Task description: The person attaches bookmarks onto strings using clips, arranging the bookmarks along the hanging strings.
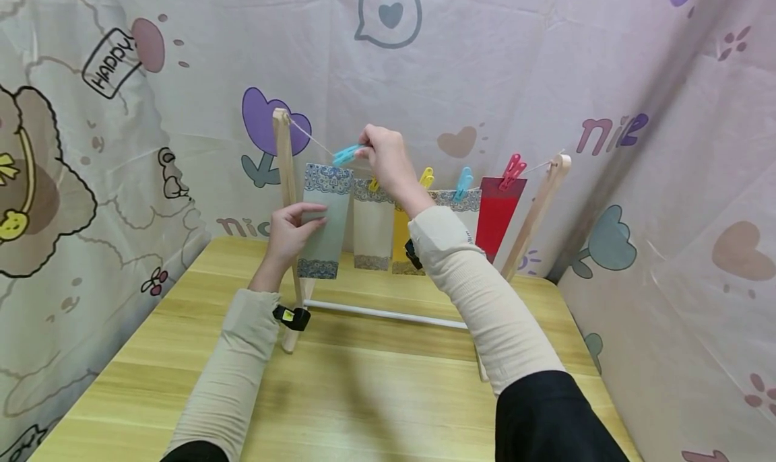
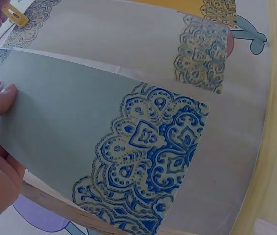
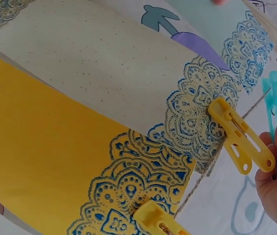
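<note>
My left hand (image 1: 287, 236) holds a pale blue-green card (image 1: 325, 226) by its left edge, thumb in front and fingers behind. Blue lace patterns (image 2: 143, 152) band both ends of this card, which hangs upright near the left post. With thumb and fingers my right hand (image 1: 388, 157) pinches a light blue clothespin (image 1: 345, 155) at the string (image 1: 312, 137), just above the card's top edge. In the right wrist view, that clothespin (image 3: 275, 100) stands apart from the card. A cream card (image 3: 99, 63) hangs beside it under a yellow clothespin (image 3: 241, 134).
A wooden rack with a left post (image 1: 283, 155), a right post (image 1: 536, 213) and a white bar (image 1: 388, 314) stands on the table (image 1: 339, 394). Further along the string hang a yellow card (image 1: 401, 229), a patterned card under a blue clothespin (image 1: 463, 182), and a red card (image 1: 500, 209).
</note>
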`<state>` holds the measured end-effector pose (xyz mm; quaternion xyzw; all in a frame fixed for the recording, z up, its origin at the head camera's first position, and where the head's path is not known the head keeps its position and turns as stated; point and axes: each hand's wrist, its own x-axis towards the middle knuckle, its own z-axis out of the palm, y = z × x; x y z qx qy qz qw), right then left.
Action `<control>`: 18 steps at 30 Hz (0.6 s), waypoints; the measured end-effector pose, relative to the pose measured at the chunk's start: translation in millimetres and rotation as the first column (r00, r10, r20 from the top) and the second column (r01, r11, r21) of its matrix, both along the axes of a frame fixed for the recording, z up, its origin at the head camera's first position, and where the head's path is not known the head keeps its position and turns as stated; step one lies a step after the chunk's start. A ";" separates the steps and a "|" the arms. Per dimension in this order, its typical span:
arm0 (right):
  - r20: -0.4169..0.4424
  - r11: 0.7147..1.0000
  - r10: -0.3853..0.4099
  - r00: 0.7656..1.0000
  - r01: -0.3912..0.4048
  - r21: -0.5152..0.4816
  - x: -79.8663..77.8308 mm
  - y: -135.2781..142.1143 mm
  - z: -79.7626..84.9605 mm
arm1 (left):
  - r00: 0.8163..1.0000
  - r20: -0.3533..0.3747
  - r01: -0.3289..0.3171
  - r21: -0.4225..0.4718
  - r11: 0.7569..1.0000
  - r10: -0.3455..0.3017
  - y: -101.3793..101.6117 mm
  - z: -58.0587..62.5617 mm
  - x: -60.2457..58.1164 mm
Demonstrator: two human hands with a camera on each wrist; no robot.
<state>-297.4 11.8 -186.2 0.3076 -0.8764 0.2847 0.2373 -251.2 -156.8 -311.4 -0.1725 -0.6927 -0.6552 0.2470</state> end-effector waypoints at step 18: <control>-0.052 0.999 0.047 0.998 -0.047 0.003 1.4 -3.4 2.3 | 0.998 -0.067 0.000 -0.065 0.998 -0.004 -6.6 10.8 -2.7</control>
